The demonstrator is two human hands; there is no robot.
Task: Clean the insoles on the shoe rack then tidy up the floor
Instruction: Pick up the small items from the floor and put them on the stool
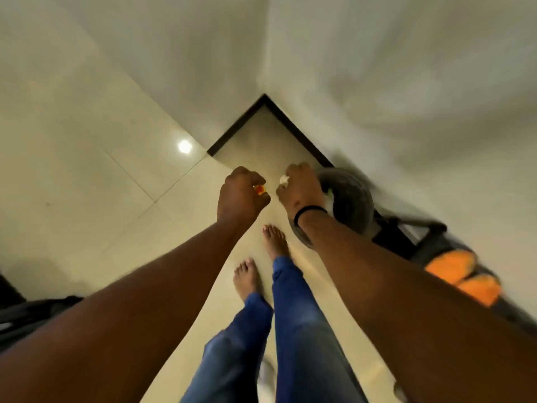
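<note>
Two fists over the floor (87, 158) — left hand (239, 196) fingers gripping orange-yellow item (259, 189), right hand (299, 189) pinching white tissue (284, 180).

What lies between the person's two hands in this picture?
Nothing. In the head view, only bare floor tile shows in the gap between the left hand and right hand.

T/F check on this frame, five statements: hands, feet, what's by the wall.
1. The left hand grips a small orange-yellow object. True.
2. The right hand holds nothing. False: it pinches something white, crumpled.
3. The person wears shoes. False: both feet are bare.
4. A black band circles the right wrist. True.
5. The orange insoles lie by the left arm. False: they lie beside the right arm.
</note>
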